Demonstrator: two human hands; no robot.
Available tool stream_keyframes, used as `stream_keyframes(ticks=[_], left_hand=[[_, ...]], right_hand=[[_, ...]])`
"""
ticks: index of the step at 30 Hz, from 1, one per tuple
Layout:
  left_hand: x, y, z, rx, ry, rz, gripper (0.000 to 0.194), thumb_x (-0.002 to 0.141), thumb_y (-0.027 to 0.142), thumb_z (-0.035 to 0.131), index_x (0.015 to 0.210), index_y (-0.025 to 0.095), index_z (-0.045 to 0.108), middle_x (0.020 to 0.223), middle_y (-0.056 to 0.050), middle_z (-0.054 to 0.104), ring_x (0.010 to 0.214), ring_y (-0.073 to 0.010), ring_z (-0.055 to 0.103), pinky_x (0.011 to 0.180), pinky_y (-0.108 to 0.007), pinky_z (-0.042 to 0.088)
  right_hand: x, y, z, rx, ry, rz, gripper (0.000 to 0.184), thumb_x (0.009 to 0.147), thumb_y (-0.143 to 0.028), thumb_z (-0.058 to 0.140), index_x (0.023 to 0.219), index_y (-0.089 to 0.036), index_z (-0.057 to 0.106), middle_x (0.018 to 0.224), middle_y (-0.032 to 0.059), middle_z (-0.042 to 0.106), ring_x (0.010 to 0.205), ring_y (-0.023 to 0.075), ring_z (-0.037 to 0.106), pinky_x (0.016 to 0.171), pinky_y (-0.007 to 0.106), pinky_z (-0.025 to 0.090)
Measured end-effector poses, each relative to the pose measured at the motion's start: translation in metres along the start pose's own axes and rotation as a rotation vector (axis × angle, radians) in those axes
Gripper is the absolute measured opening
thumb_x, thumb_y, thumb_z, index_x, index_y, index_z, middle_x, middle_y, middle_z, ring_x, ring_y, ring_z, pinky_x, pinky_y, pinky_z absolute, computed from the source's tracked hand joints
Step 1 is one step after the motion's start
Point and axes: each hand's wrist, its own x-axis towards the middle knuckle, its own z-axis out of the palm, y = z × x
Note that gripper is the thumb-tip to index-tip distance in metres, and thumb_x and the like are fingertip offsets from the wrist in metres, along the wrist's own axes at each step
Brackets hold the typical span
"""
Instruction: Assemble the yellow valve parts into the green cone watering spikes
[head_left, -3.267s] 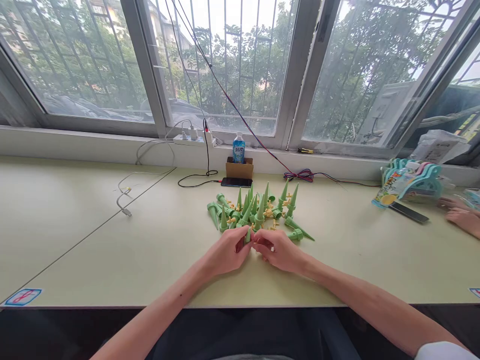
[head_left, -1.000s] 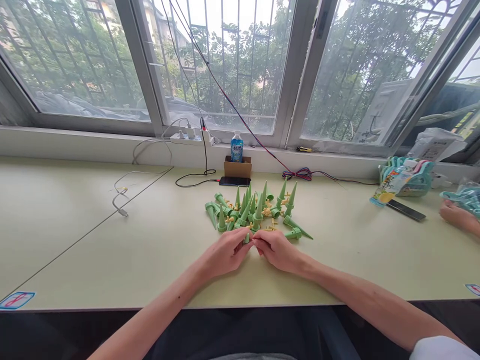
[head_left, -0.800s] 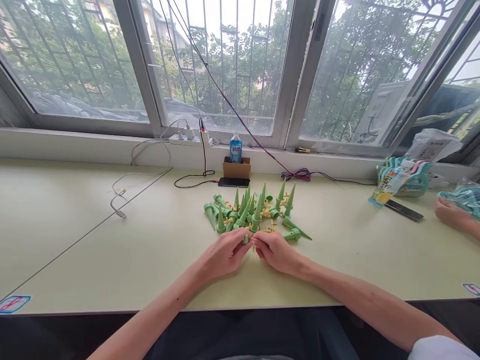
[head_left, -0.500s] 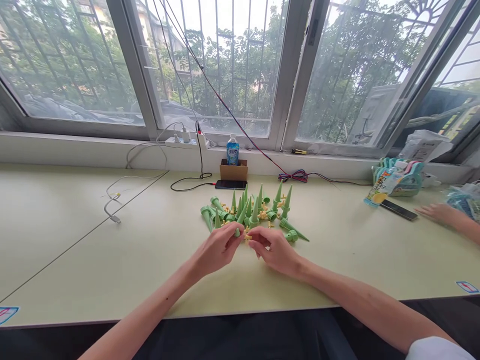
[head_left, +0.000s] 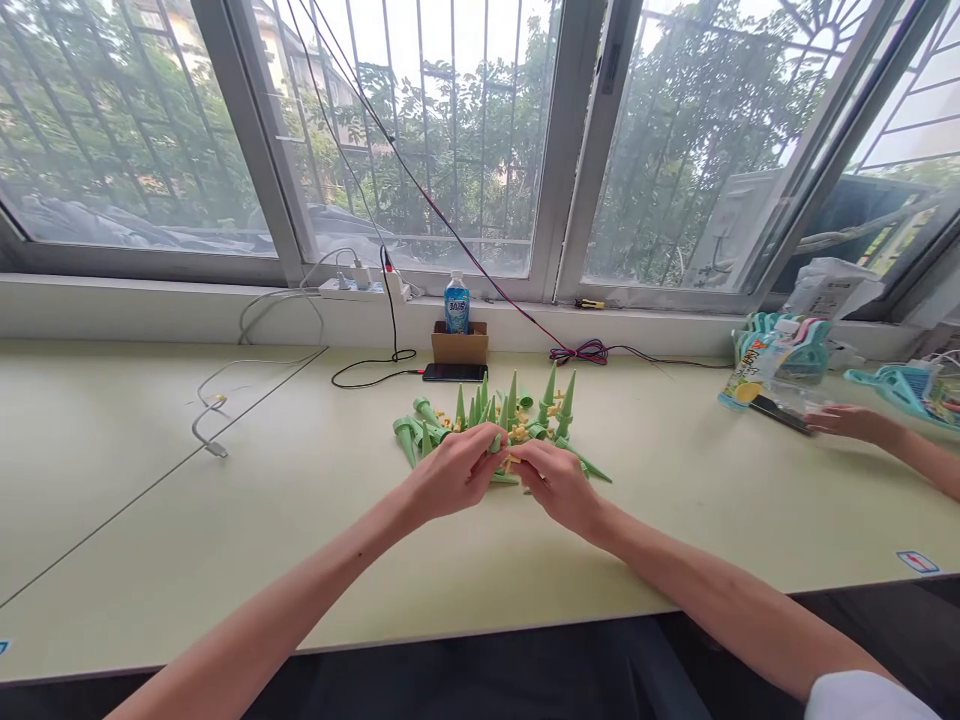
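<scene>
My left hand [head_left: 454, 475] is closed around a green plastic watering spike [head_left: 495, 443], whose end pokes out by the thumb; the rest is hidden in the fingers. Close against it, my right hand [head_left: 564, 487] pinches a small yellow valve piece [head_left: 514, 460]. The two hands nearly meet, and whether valve and spike touch I cannot tell. Just beyond them lies a cluster of green spikes [head_left: 566, 405], several upright and others on their sides. Small yellow valves [head_left: 517, 432] are scattered among them.
A phone [head_left: 455, 372] on a cable, a cardboard box [head_left: 460, 348] and a blue-labelled bottle [head_left: 457, 305] stand behind the cluster. On the right, another person's hand [head_left: 855, 422] reaches over a dark phone [head_left: 780, 413] near a drink pouch [head_left: 746, 380] and green hangers [head_left: 892, 385].
The view has shifted slightly. Both my hands have moved a little up and right, still holding the spike and valve. The other person's hand has come left to the dark phone.
</scene>
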Motion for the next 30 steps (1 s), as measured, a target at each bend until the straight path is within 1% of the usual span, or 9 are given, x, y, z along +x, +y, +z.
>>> stream_keyframes(ticks=[2,5,9,14,17,19,25,27,30], left_hand=[[-0.004,-0.004,0.007,0.005,0.039,0.02,0.009,0.098,0.019,0.044,0.092,0.019,0.05,0.075,0.0,0.054,0.053,-0.0089,0.038,0.053,-0.022,0.033],[-0.012,-0.009,0.017,0.003,0.105,0.013,0.008,0.099,0.02,0.042,0.095,0.02,0.049,0.084,-0.003,0.058,0.054,-0.0089,0.04,0.053,-0.022,0.034],[-0.018,-0.011,0.023,0.028,0.084,0.052,0.008,0.099,0.018,0.04,0.097,0.02,0.047,0.088,-0.005,0.059,0.058,-0.0103,0.044,0.053,-0.023,0.034],[-0.02,-0.009,0.022,0.063,0.072,0.083,0.006,0.098,0.017,0.042,0.097,0.02,0.047,0.085,-0.004,0.057,0.058,-0.0104,0.044,0.055,-0.023,0.035],[-0.021,-0.009,0.025,0.052,0.088,0.072,0.003,0.096,0.017,0.046,0.098,0.02,0.047,0.084,-0.001,0.057,0.052,-0.0075,0.041,0.052,-0.022,0.035],[-0.021,-0.01,0.027,0.039,0.104,0.067,0.007,0.093,0.016,0.048,0.099,0.02,0.048,0.082,0.0,0.056,0.05,-0.0064,0.041,0.051,-0.021,0.036],[-0.022,-0.016,0.032,-0.013,0.152,-0.007,0.013,0.088,0.013,0.05,0.099,0.02,0.049,0.07,0.005,0.051,0.045,-0.0059,0.043,0.048,-0.02,0.038],[-0.022,-0.018,0.031,-0.019,0.168,-0.038,0.012,0.088,0.014,0.051,0.098,0.02,0.05,0.066,0.006,0.048,0.044,-0.0061,0.043,0.048,-0.019,0.039],[-0.021,-0.017,0.03,-0.019,0.189,-0.057,0.011,0.087,0.014,0.052,0.096,0.02,0.051,0.064,0.007,0.047,0.045,-0.0059,0.043,0.049,-0.019,0.039]], right_hand=[[0.001,0.0,-0.001,-0.01,-0.024,-0.008,0.032,0.105,-0.036,0.035,0.093,-0.02,0.061,0.072,0.0038,0.058,0.061,0.0154,0.051,0.059,0.027,0.041],[0.001,-0.001,-0.001,0.012,-0.068,0.036,0.037,0.105,-0.04,0.035,0.081,-0.021,0.057,0.064,0.0013,0.053,0.058,0.015,0.047,0.059,0.027,0.039],[-0.003,0.002,0.004,0.065,-0.094,0.114,0.041,0.104,-0.042,0.038,0.07,-0.021,0.047,0.059,-0.0016,0.049,0.053,0.0121,0.043,0.057,0.025,0.036],[-0.004,0.007,0.009,0.054,-0.114,0.176,0.046,0.104,-0.045,0.037,0.065,-0.021,0.041,0.055,-0.0037,0.044,0.049,0.0103,0.036,0.051,0.024,0.029],[-0.004,0.009,0.011,0.048,-0.124,0.167,0.047,0.104,-0.045,0.033,0.066,-0.02,0.043,0.057,-0.0026,0.048,0.051,0.0104,0.038,0.053,0.024,0.031],[-0.004,0.01,0.011,0.053,-0.128,0.172,0.047,0.104,-0.044,0.032,0.067,-0.019,0.046,0.058,-0.0024,0.049,0.051,0.0105,0.039,0.054,0.023,0.032],[-0.003,0.011,0.012,0.043,-0.112,0.198,0.042,0.103,-0.04,0.04,0.068,-0.019,0.05,0.057,-0.0031,0.051,0.051,0.0106,0.04,0.054,0.024,0.032],[-0.002,0.01,0.011,0.04,-0.099,0.213,0.036,0.102,-0.039,0.044,0.074,-0.019,0.055,0.057,-0.0036,0.051,0.051,0.0108,0.041,0.054,0.023,0.034],[-0.002,0.008,0.009,0.04,-0.06,0.227,0.022,0.099,-0.037,0.052,0.091,-0.019,0.061,0.058,-0.0047,0.052,0.051,0.0113,0.042,0.053,0.023,0.036]])
